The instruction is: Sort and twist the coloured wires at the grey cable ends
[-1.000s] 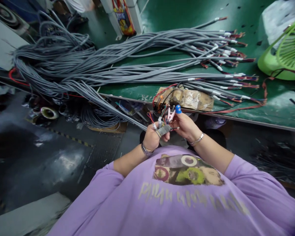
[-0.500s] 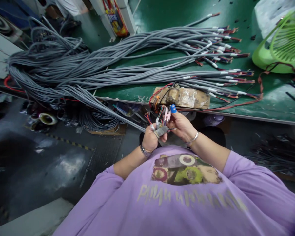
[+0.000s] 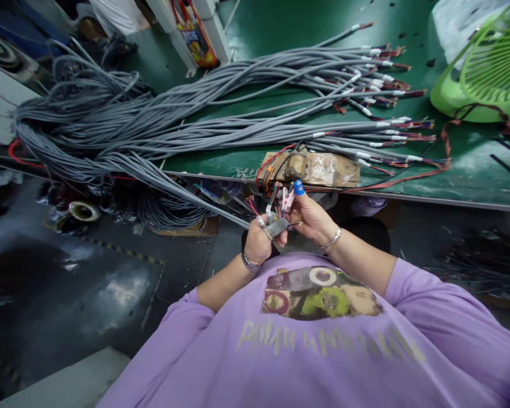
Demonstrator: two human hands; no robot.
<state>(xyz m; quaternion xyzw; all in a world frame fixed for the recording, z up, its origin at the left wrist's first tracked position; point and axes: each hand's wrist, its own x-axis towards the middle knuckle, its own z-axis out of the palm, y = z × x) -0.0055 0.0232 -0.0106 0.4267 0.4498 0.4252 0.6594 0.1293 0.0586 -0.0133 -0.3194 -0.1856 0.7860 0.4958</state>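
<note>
My left hand [image 3: 257, 242] is closed around the ends of several grey cables [image 3: 221, 207], which run down to it from the bench. Thin coloured wires [image 3: 251, 205] fan out above its fingers, past white sleeves on the cable ends. A grey wrapped piece [image 3: 276, 228] lies at its thumb; whether it covers the thumb or is held, I cannot tell. Close beside it, my right hand [image 3: 312, 221] wears a blue finger cot [image 3: 298, 188] on the thumb and pinches a small pale pink clip-like piece [image 3: 288, 199] by the wires. Its fingertips are partly hidden.
A big bundle of grey cables [image 3: 153, 130] with stripped ends stretches across the green bench [image 3: 463, 175]. A worn wooden block [image 3: 334, 169] sits at the front edge. A green fan [image 3: 480, 79] stands at right, and a coiled cable [image 3: 174, 212] lies below the bench.
The view has shifted slightly, so the bench things appear a little further left. Both hands keep nearly the same pose and hold.
</note>
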